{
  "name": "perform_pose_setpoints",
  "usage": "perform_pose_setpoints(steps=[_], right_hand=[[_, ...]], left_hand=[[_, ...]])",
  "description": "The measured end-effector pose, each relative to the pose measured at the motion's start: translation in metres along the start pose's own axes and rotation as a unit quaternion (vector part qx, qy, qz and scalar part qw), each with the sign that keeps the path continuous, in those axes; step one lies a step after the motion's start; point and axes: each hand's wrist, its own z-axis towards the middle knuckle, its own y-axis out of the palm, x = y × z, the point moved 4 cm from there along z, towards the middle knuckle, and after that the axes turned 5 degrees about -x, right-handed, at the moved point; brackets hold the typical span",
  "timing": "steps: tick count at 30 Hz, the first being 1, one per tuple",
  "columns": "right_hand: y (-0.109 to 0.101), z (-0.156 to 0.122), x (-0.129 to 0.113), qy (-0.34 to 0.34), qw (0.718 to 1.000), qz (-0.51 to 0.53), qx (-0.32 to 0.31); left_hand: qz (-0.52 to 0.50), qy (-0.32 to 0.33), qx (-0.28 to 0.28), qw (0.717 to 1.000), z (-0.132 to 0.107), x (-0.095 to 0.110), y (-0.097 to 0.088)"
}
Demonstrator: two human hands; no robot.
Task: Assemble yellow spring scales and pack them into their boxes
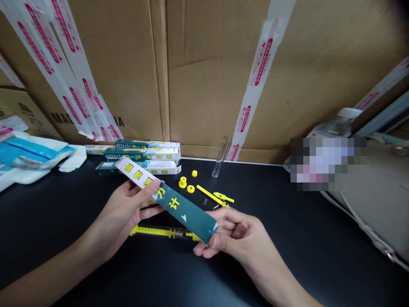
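Observation:
Both hands hold a long, slim green-and-white box (172, 204) with yellow characters, tilted above the black table (287, 238). My left hand (128, 213) grips the box near its white upper end, thumb on top. My right hand (233, 234) pinches the green lower end. Under the box a yellow ruled tube-like tool (159, 232) lies flat on the table.
Several matching boxes (143, 154) are stacked at the back. Small yellow parts (188, 184), a yellow rod (211, 196) and a small spring lie behind the hands. A clear tube (222, 157) leans on the taped cardboard wall (207, 72). Plastic packets (28, 157) lie left; a bottle and bag right.

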Motion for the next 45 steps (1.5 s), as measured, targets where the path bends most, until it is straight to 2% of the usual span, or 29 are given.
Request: perform_pose_setpoints(steps=[7,11,15,22,25,28,30,32,33,34,36,38,40,42,45], right_hand=[[0.005,-0.004,-0.006,0.036,0.999,0.018,-0.014],[0.001,-0.006,-0.007,0.035,0.999,-0.001,0.019],[-0.006,-0.006,-0.003,0.018,0.998,-0.031,0.043],[-0.009,-0.002,0.004,0.004,0.999,-0.036,0.032],[-0.009,-0.004,0.004,-0.055,0.997,-0.038,0.039],[-0.007,-0.010,0.000,-0.179,0.977,-0.109,0.025],[-0.005,-0.014,-0.003,-0.241,0.944,-0.222,0.026],[-0.006,-0.018,-0.007,-0.284,0.901,-0.325,0.052],[-0.007,-0.019,-0.010,-0.293,0.886,-0.353,0.062],[-0.008,-0.019,-0.011,-0.290,0.885,-0.359,0.063],[-0.009,-0.017,-0.011,-0.243,0.914,-0.325,0.028],[-0.009,-0.015,-0.007,-0.166,0.951,-0.261,-0.011],[-0.009,-0.016,-0.004,-0.106,0.975,-0.194,-0.011],[-0.008,-0.017,-0.001,-0.073,0.988,-0.135,0.008],[-0.006,-0.016,0.003,-0.068,0.995,-0.071,0.010]], left_hand=[[0.000,-0.030,-0.036,0.999,-0.003,-0.004,0.007],[-0.007,-0.052,-0.045,0.998,-0.004,-0.006,0.010],[-0.014,-0.057,-0.046,0.997,-0.003,-0.005,0.011],[-0.008,-0.043,-0.069,0.997,0.001,-0.005,0.012],[-0.007,-0.028,-0.063,0.998,0.003,-0.004,0.010],[-0.012,-0.025,-0.068,0.997,0.002,-0.003,0.010],[-0.015,-0.033,-0.066,0.997,0.001,-0.004,0.010],[-0.013,-0.039,-0.061,0.997,-0.001,-0.005,0.010],[-0.010,-0.040,-0.062,0.997,-0.001,-0.006,0.010],[-0.007,-0.041,-0.065,0.997,-0.002,-0.008,0.009],[-0.004,-0.042,-0.077,0.996,-0.002,-0.010,0.008],[-0.004,-0.050,-0.095,0.994,-0.003,-0.013,0.008],[-0.009,-0.062,-0.112,0.992,-0.004,-0.015,0.009],[-0.016,-0.070,-0.120,0.990,-0.005,-0.015,0.011],[-0.021,-0.066,-0.115,0.991,-0.007,-0.012,0.011]])
